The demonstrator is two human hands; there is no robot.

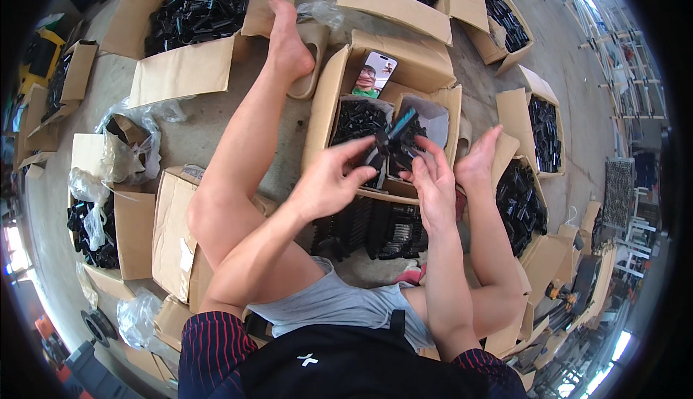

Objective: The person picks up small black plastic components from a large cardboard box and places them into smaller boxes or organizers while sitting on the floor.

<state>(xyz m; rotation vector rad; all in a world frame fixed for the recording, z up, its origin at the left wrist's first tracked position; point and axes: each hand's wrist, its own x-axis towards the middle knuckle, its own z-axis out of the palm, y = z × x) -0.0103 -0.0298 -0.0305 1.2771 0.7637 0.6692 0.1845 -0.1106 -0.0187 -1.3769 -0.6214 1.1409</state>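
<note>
My left hand is closed on a black plastic part, with thumb and fingers pinched at its left end. My right hand grips a glossy black plastic part from the right. The two held pieces meet between my hands, and I cannot tell whether they are joined. Beneath them is an open cardboard box with two inner bins. The left bin holds small black parts; the right bin, lined with grey sheet, holds smaller black pieces, partly hidden by my hands. A smartphone leans inside the box, showing a person on its screen.
Rows of black parts lie between my legs, below the box. Around me stand cardboard boxes full of black pieces. Clear plastic bags lie at left. Metal racks line the right side. My bare feet flank the box.
</note>
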